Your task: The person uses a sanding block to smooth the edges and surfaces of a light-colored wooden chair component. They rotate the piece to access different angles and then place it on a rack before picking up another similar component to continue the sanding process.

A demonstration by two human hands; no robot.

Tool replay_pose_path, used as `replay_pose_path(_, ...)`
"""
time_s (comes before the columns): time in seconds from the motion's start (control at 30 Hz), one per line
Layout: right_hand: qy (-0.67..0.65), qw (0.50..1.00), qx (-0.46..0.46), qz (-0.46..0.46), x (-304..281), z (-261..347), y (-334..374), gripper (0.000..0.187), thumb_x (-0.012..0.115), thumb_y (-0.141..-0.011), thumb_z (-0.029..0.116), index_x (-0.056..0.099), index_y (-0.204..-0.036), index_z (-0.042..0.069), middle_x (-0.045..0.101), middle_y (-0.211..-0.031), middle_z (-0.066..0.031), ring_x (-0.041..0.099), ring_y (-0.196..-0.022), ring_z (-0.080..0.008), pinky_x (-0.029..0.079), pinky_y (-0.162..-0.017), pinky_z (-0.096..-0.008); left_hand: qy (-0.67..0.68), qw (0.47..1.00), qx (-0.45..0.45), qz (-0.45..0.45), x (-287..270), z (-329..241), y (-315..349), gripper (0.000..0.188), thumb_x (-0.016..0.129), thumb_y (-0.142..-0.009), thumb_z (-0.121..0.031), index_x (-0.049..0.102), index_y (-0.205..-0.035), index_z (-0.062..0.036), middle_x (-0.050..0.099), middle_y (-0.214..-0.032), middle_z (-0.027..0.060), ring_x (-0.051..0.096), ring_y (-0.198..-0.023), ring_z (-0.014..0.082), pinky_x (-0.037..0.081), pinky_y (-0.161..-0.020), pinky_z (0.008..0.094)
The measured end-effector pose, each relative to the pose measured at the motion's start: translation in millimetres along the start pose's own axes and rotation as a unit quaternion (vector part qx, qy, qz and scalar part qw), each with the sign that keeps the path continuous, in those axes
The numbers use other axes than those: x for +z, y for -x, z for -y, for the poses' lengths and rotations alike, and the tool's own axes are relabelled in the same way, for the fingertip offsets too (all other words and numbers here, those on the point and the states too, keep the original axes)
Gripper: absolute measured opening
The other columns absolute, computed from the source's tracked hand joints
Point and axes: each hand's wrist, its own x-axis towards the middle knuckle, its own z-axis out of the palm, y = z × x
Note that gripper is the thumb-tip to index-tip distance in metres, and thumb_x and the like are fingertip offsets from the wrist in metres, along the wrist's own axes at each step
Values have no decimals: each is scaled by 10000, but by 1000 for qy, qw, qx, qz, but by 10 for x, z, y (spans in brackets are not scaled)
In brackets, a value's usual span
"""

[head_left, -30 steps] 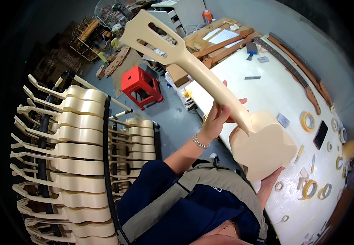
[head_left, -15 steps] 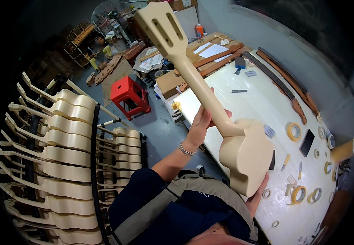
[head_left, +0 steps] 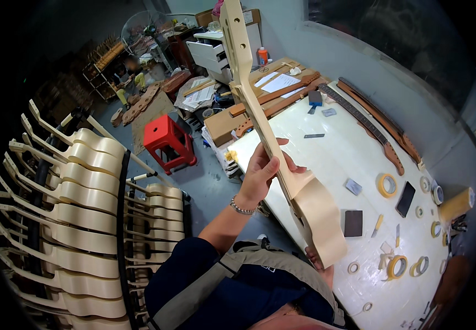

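Note:
An unstrung cream ukulele with a slotted headstock slants across the middle, its headstock up at the far edge. It is turned so that mostly its side and neck edge show. Round the neck, close to where it meets the body, is my left hand, wearing a beaded bracelet. My right hand supports the body's lower end, with some of its fingers hidden behind it. Beyond the ukulele lies the white-topped workbench, where a dark sanding block rests near the body.
To the left stands a rack of several similar cream ukuleles. A red stool is on the floor. The bench carries tape rolls, a phone, a yellow-handled knife and a fretted neck. A person sits far off.
The ukulele has rolled about its length, from back showing to side showing, and shifted slightly left. Both hands still hold it. The dark sanding block is now more fully visible.

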Motion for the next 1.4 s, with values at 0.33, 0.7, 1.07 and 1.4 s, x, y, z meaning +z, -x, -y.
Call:
replay_pose_path(0.33,-13,999,19,23,195,43,-100,189,468,-767,33,474,-955,10,473,-760,-40,425,-691,-144,346,-628,-252,20,1000,7,4,9,-98,-5,453,597,-884,-265,420,-1211,-6,613,-836,120,628,-797,243,498,-832,431)
replay_pose_path(0.7,-122,976,169,64,-44,-77,-802,976,59,-788,776,261,-1408,50,473,-1288,-180,557,-544,-247,403,-458,-293,-150,983,35,-99,-87,-279,85,206,629,-847,-52,526,-1023,-24,595,-747,43,610,-648,149,516,-653,287)
replay_pose_path(1.07,-154,963,205,88,35,-72,-864,957,81,-801,762,289,-1389,35,470,-1282,-188,595,-624,-254,455,-477,-294,-224,954,83,-182,-267,-318,168,249,633,-833,0,530,-1060,2,601,-764,43,598,-664,112,515,-608,242)
replay_pose_path(1.4,146,986,-86,-3,507,705,-881,380,460,-935,270,533,-1205,13,589,-1107,-105,545,-773,-135,461,-663,-258,-243,962,56,-108,-49,-246,-4,215,621,-851,-41,517,-1032,10,594,-754,51,604,-666,139,522,-628,273)
